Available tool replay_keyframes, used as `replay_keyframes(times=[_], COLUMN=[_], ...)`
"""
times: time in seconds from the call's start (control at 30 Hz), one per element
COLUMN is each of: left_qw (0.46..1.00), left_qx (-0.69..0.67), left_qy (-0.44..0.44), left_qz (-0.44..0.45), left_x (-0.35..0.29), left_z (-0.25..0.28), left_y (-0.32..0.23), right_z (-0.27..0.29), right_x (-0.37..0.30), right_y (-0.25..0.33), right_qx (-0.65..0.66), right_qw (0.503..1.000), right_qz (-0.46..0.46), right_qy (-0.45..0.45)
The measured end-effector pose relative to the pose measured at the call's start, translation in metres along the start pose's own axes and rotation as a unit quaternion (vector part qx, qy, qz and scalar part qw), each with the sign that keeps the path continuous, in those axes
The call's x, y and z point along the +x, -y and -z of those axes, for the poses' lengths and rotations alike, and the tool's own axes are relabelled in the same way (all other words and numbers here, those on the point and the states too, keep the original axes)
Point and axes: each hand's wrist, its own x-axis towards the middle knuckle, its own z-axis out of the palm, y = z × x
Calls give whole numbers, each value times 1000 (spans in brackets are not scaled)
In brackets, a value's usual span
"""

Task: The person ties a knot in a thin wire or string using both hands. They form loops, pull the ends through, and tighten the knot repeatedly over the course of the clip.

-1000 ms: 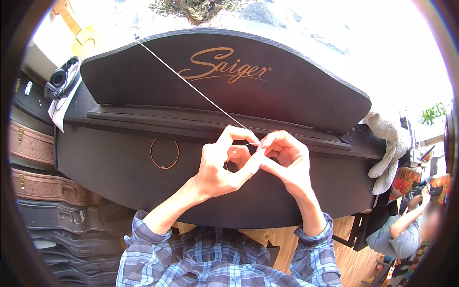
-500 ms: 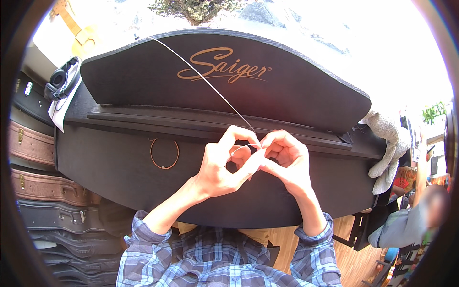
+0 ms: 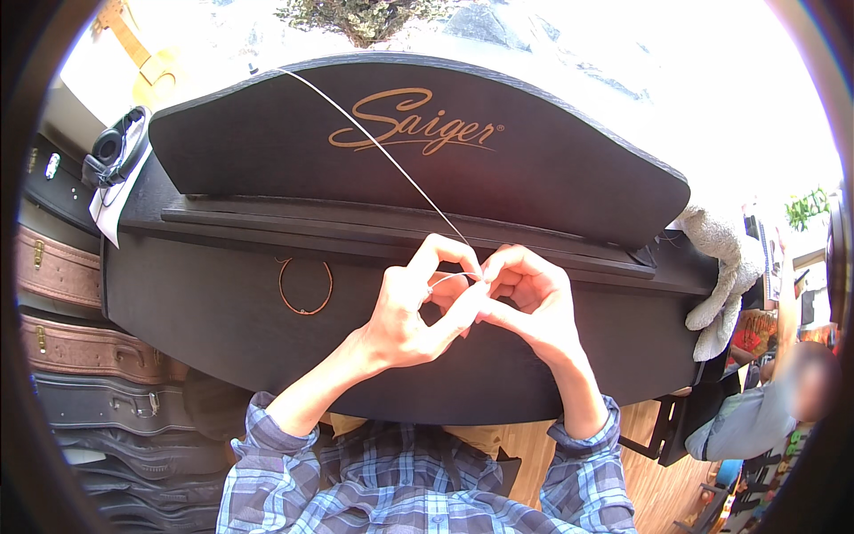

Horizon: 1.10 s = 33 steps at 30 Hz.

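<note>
Both hands meet over the dark desk [image 3: 222, 338], fingertips pinched together. A thin, pale guitar string [image 3: 416, 187] runs from the pinch up and left across the desk's upright back panel [image 3: 551, 160], past its top edge. Thumb and index finger of my left hand [image 3: 400, 316] grip this string, and a short loop of it curves back over the palm. My right hand [image 3: 538, 307] pinches at the same spot, its thumb and forefinger against the left fingertips; the exact end is hidden. A copper-coloured coiled string [image 3: 332, 283] lies on the desk left of my hands.
A ledge [image 3: 267, 222] crosses the desk below the back panel. Headphones [image 3: 108, 147] rest at the left end, a grey plush toy [image 3: 725, 258] hangs over the right. Instrument cases [image 3: 89, 356] are stacked at left. Another person [image 3: 752, 418] is at the far right.
My hands stay pinched on the guitar string, with the right fingers shifted slightly left and down. The coil has not moved.
</note>
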Motion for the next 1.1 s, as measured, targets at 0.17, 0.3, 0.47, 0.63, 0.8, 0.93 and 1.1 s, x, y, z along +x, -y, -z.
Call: replay_keyframes(times=[0.17,0.3,0.47,0.63,0.8,0.93,1.1], left_qw=[1000,999,993,990,982,992,993], left_qx=[-13,-34,-86,-127,-175,-99,6], left_qy=[13,36,40,19,2,-5,-38], left_qz=[-6,19,65,51,69,81,108], left_x=[0,2,0,-1,-2,0,2], left_z=[1,4,5,4,0,-4,-7], left_y=[-1,-2,-3,1,5,6,2], right_z=[1,0,-6,-11,-14,-18,-19], right_x=[0,1,0,0,2,3,2], right_y=[-1,0,3,4,4,5,2], right_qx=[-3,-5,-26,-195,-335,-376,-427], right_qw=[1000,999,992,957,899,889,868], right_qz=[23,39,66,140,238,212,220], right_qy=[3,-17,-107,-161,-153,-150,-124])
